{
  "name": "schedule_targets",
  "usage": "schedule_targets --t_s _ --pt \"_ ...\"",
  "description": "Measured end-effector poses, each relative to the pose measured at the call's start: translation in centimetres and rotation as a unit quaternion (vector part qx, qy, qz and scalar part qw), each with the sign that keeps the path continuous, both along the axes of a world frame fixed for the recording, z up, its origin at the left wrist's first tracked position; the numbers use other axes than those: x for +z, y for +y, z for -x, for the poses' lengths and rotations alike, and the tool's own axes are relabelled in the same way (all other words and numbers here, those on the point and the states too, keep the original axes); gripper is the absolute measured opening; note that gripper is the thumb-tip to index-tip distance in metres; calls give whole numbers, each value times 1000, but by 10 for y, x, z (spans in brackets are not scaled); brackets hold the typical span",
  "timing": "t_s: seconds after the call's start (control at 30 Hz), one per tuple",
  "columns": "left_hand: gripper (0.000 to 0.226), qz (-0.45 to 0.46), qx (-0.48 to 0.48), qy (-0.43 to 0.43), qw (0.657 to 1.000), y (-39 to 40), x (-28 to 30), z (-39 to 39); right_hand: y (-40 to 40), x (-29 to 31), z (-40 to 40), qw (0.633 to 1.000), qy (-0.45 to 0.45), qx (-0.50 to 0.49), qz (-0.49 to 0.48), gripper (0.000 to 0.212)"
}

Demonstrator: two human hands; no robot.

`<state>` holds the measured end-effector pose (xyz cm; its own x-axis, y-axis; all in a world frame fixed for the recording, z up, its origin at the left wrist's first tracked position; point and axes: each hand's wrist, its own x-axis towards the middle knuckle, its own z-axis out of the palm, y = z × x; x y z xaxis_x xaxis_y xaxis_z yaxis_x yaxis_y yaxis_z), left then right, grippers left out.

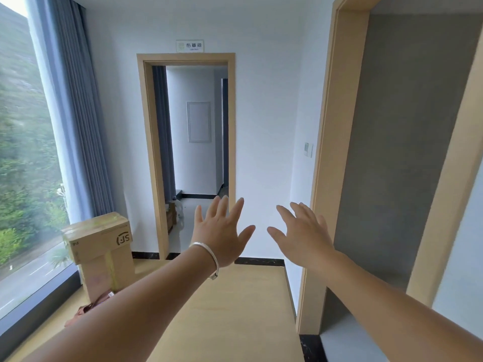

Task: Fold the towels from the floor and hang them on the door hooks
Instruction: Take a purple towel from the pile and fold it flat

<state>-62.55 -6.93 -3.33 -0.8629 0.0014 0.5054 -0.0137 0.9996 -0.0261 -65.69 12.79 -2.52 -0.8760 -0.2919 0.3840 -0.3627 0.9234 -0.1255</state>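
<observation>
My left hand is stretched out in front of me with the fingers spread and nothing in it; a silver bangle sits on its wrist. My right hand is held out beside it, a short gap apart, also with spread fingers and empty. Both hands hover in the air in front of a white wall. No towel and no door hook shows anywhere in the head view.
An open wood-framed doorway straight ahead leads into a small room, a sign above it. Two stacked cardboard boxes stand at the left by a large window with blue curtains. A second wooden door frame opens on the right. The floor is pale wood.
</observation>
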Motion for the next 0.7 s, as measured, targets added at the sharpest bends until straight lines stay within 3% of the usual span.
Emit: schedule_targets --t_s 0.7 --pt "72 -16 1 -10 1000 -115 -8 378 -113 -5 378 1000 -16 -2 6 63"
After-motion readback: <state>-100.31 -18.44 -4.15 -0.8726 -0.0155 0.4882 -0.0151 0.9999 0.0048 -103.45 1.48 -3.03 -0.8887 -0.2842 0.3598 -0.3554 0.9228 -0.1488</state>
